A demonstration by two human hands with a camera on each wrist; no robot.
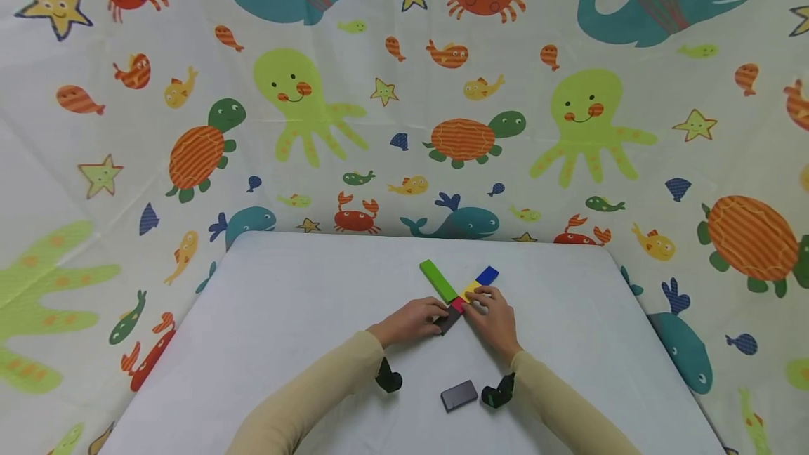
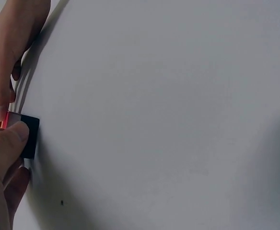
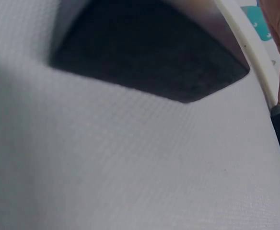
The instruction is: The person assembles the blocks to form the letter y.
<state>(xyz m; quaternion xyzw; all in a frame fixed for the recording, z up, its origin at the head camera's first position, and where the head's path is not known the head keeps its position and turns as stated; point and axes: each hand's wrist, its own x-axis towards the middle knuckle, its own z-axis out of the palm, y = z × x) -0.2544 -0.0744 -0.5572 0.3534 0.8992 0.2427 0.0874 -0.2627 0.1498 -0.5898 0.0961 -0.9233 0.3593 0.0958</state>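
Note:
Colored blocks form an angled shape on the white table: a long green block, a yellow block, a blue block, a small red block and a black block. My left hand grips the black block, its thumb lying over the top face in the left wrist view. My right hand has its thumb against the red block and its forefinger by the yellow one. The black and red blocks meet end to end.
A loose dark grey block lies nearer to me, between the forearms; it looms large in the right wrist view. Black wrist cameras hang below both wrists. Behind the table hangs a sea-animal curtain.

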